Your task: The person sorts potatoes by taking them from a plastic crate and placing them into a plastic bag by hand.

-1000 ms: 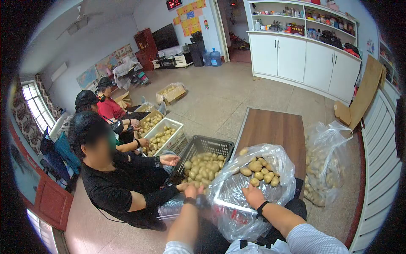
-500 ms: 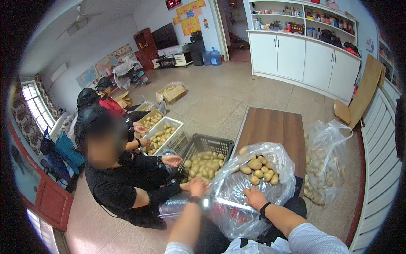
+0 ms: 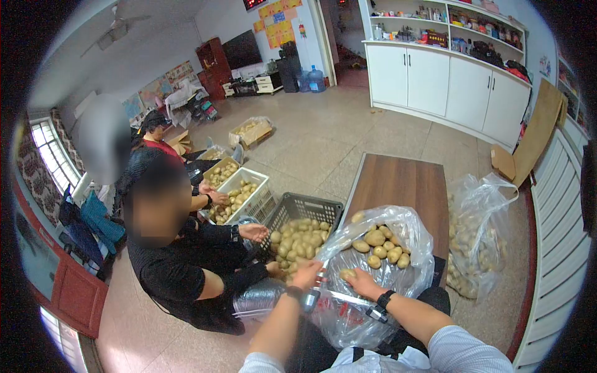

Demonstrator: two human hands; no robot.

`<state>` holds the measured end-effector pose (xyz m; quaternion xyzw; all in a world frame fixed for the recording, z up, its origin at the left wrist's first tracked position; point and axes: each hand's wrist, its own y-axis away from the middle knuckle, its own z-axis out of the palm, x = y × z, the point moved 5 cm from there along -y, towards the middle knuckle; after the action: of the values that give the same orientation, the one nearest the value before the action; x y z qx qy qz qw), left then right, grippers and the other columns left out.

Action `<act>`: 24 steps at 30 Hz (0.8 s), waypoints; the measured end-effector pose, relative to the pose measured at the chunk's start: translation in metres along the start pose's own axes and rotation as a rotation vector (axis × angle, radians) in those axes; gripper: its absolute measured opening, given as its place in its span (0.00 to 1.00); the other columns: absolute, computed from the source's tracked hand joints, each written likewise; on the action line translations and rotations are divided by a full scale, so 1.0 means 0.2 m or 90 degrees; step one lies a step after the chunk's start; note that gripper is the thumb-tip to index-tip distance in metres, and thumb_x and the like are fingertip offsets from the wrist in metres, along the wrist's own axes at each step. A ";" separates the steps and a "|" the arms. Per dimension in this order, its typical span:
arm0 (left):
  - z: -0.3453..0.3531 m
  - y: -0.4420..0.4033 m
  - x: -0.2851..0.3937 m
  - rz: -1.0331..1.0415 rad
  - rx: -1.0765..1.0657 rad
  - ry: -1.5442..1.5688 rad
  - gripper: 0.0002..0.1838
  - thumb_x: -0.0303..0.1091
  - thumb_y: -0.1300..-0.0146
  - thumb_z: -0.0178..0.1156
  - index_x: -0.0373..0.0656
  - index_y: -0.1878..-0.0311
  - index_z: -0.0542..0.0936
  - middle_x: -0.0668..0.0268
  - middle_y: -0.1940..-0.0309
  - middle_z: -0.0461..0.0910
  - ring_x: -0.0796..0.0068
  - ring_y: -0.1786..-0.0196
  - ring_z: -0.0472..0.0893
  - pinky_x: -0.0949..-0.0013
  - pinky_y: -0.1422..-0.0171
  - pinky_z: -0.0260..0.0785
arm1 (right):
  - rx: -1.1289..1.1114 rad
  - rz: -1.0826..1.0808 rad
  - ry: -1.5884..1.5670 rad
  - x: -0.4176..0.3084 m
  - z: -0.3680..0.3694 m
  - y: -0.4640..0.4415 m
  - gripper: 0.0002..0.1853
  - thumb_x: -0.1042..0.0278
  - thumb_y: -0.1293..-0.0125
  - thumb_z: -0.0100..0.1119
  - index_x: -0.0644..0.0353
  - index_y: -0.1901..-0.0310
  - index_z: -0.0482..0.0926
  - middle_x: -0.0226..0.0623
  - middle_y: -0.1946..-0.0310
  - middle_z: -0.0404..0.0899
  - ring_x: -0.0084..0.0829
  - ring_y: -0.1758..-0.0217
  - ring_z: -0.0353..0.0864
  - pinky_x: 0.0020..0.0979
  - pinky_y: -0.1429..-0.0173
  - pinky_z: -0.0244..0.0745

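Across the near end of the brown wood-grained worktop point(image 3: 401, 186), a clear, crinkled plastic bag point(image 3: 421, 247), best spread wide at its floppy rim, gapes around rounded tan potatoes point(image 3: 375, 238). The left hand point(image 3: 306, 275) is by that rim, its grip too blurred to tell; the right hand point(image 3: 365, 285) pinches one smooth oval potato point(image 3: 347, 273), probably best held lightly.

Potatoes point(image 3: 374, 237) lie in a bag point(image 3: 421, 248) — crate point(image 3: 311, 206) to its left (also holding potatoes), table point(image 3: 401, 180) behind, second bag point(image 3: 479, 208) right.

One grey crate point(image 3: 314, 207), one white crate point(image 3: 260, 204), two water jugs point(image 3: 316, 81) and the wearer's two hands point(image 3: 365, 284) show.
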<state>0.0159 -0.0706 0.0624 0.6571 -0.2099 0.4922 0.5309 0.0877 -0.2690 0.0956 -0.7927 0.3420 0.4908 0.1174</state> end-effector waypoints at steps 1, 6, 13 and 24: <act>0.03 0.02 0.01 -0.031 -0.018 0.000 0.21 0.45 0.35 0.55 0.42 0.45 0.70 0.61 0.58 0.79 0.68 0.70 0.82 0.69 0.74 0.70 | 0.000 0.001 -0.001 -0.01 0.03 -0.03 0.17 0.55 0.33 0.50 0.62 0.58 0.78 0.51 0.64 0.81 0.48 0.58 0.81 0.41 0.53 0.73; 0.10 0.05 0.03 -0.093 -0.129 0.034 0.21 0.46 0.33 0.53 0.43 0.44 0.67 0.63 0.53 0.76 0.62 0.69 0.82 0.64 0.70 0.73 | -0.015 -0.100 -0.128 -0.03 0.16 -0.17 0.22 0.51 0.31 0.50 0.66 0.54 0.74 0.37 0.69 0.80 0.27 0.68 0.78 0.31 0.63 0.72; 0.01 -0.09 -0.06 -0.069 -0.169 0.137 0.16 0.48 0.32 0.53 0.47 0.50 0.73 0.66 0.63 0.79 0.70 0.71 0.79 0.72 0.75 0.69 | -0.024 0.046 -0.320 0.00 0.20 -0.13 0.21 0.51 0.30 0.50 0.63 0.49 0.72 0.33 0.69 0.79 0.26 0.68 0.78 0.28 0.64 0.72; -0.46 -0.19 -0.17 0.146 0.161 0.395 0.13 0.35 0.33 0.50 0.39 0.49 0.73 0.57 0.54 0.76 0.60 0.58 0.79 0.57 0.55 0.77 | 0.136 0.068 0.203 0.46 0.21 0.35 0.23 0.53 0.41 0.61 0.67 0.56 0.71 0.57 0.57 0.74 0.56 0.56 0.76 0.47 0.52 0.72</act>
<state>-0.0076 0.0162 0.0093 0.5089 -0.0485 0.7470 0.4250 0.0380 -0.3371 0.0064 -0.8241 0.4479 0.3257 0.1192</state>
